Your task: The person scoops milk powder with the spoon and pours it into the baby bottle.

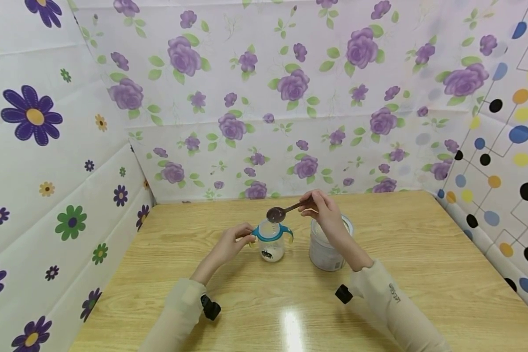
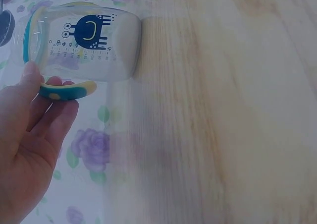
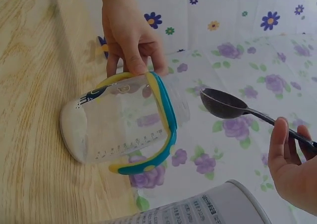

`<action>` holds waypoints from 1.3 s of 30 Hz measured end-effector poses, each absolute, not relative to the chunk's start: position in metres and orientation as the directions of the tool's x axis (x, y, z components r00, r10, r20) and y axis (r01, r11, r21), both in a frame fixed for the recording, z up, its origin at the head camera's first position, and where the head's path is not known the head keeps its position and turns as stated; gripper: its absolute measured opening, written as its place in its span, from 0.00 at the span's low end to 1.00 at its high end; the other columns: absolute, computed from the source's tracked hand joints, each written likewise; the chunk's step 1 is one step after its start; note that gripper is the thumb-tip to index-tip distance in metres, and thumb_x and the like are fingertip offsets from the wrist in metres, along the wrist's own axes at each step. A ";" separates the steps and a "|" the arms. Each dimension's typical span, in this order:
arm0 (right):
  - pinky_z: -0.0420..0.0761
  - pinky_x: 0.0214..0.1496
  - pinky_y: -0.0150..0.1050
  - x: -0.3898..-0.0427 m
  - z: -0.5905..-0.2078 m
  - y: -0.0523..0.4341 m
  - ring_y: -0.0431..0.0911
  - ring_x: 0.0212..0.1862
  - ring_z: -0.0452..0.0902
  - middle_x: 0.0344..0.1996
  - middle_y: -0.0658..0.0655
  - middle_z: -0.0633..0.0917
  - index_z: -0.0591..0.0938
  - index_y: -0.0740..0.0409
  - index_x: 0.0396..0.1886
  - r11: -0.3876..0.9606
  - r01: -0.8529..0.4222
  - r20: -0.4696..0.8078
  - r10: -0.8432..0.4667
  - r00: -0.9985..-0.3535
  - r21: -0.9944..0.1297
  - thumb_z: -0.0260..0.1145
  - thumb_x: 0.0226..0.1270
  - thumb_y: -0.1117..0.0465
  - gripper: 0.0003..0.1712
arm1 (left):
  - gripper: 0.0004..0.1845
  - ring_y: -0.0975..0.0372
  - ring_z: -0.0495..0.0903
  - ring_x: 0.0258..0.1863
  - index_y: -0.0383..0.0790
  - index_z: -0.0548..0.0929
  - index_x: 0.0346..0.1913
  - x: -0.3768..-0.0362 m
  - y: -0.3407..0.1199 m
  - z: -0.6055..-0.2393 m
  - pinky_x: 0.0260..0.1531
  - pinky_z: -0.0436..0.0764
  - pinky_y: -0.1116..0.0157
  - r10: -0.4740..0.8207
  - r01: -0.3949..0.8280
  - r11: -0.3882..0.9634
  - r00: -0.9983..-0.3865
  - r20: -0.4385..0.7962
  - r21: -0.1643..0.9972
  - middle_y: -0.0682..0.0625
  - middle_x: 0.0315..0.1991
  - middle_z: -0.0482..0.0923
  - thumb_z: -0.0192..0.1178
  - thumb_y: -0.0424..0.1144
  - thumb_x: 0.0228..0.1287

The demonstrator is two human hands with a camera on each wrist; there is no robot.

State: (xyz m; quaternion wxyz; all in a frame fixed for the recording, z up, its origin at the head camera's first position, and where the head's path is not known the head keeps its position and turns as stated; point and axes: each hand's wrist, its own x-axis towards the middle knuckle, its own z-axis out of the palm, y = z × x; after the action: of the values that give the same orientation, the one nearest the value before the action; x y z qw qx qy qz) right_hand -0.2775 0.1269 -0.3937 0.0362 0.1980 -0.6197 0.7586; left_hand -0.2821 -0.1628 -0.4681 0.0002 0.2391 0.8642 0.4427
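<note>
A clear baby bottle (image 1: 272,242) with teal and yellow handles stands on the wooden table (image 1: 422,254); white powder lies in its bottom (image 3: 74,130). My left hand (image 1: 235,240) pinches its left handle (image 2: 67,90) between thumb and fingers. My right hand (image 1: 323,208) holds a dark brown scoop (image 1: 278,213) by its stem, bowl just above the bottle's open mouth (image 3: 173,105). The scoop (image 3: 225,105) looks empty. Under my right wrist stands an open white tin (image 1: 327,249).
Flowered paper walls close in the table on the left, back and right (image 1: 290,122). The table's near edge lies by my sleeves (image 1: 391,298). The tin (image 3: 218,209) stands close to the bottle's right.
</note>
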 end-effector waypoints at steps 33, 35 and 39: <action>0.80 0.30 0.26 -0.280 -0.392 0.153 0.38 0.28 0.76 0.32 0.50 0.80 0.76 0.57 0.35 -0.315 -0.208 0.240 -0.067 -0.968 -0.926 0.44 0.80 0.51 0.20 | 0.07 0.58 0.84 0.46 0.51 0.81 0.46 -0.282 -0.162 -0.468 0.47 0.83 0.59 0.413 0.409 0.483 -0.886 0.210 0.774 0.50 0.43 0.85 0.57 0.39 0.69; 0.80 0.30 0.26 -0.280 -0.393 0.154 0.38 0.27 0.76 0.31 0.50 0.79 0.76 0.58 0.35 -0.316 -0.208 0.241 -0.067 -0.968 -0.926 0.44 0.80 0.51 0.20 | 0.07 0.58 0.84 0.46 0.51 0.81 0.46 -0.283 -0.162 -0.469 0.48 0.83 0.59 0.413 0.406 0.483 -0.887 0.207 0.775 0.50 0.43 0.85 0.57 0.39 0.69; 0.80 0.29 0.26 -0.281 -0.394 0.154 0.37 0.27 0.76 0.31 0.51 0.79 0.75 0.60 0.35 -0.316 -0.206 0.240 -0.072 -0.968 -0.926 0.44 0.80 0.51 0.21 | 0.06 0.58 0.84 0.46 0.52 0.81 0.46 -0.283 -0.163 -0.469 0.48 0.83 0.58 0.411 0.399 0.479 -0.889 0.202 0.781 0.50 0.43 0.85 0.57 0.41 0.69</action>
State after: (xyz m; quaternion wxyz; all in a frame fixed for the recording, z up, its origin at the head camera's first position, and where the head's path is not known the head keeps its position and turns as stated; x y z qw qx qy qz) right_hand -0.2810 0.1544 -0.3938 0.0417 0.1191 -0.5831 0.8025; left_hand -0.2828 -0.1632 -0.4695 0.0063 0.2355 0.8600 0.4526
